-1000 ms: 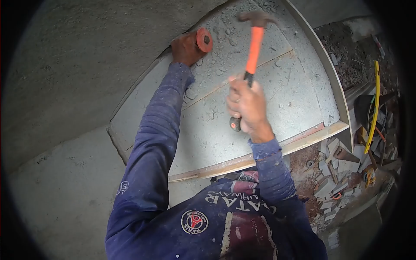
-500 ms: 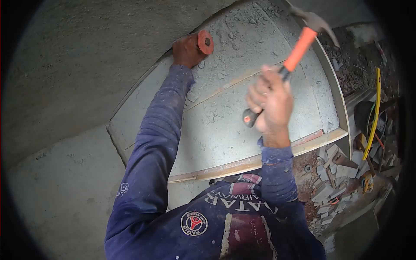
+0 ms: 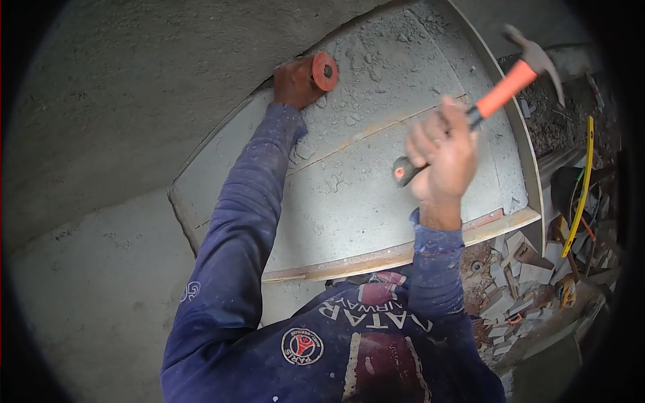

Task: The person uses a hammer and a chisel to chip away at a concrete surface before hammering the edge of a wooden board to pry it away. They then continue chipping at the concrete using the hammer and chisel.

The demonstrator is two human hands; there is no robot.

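Observation:
My left hand [image 3: 293, 84] is wrapped round a chisel with a round red hand guard [image 3: 324, 78]; the dark struck end shows in the middle of the guard. Its tip is hidden by my hand, close to where the rough grey wall [image 3: 168, 60] meets the pale slab [image 3: 356, 195]. Off to the right, my right hand [image 3: 445, 158] grips a claw hammer [image 3: 507, 87] by its orange and black handle. The hammer head is raised up and to the right, apart from the chisel, and my hand is slightly blurred.
Grey rubble and dust [image 3: 376, 57] lie on the slab's far part. A raised wooden edge [image 3: 356, 260] borders it on the near side. Down at the right are broken tile pieces [image 3: 500, 302], a hand saw [image 3: 534, 257] and a yellow spirit level [image 3: 579, 188].
My right hand and the hammer have moved to the right, farther from the chisel. My left hand keeps its grip on the chisel at almost the same spot.

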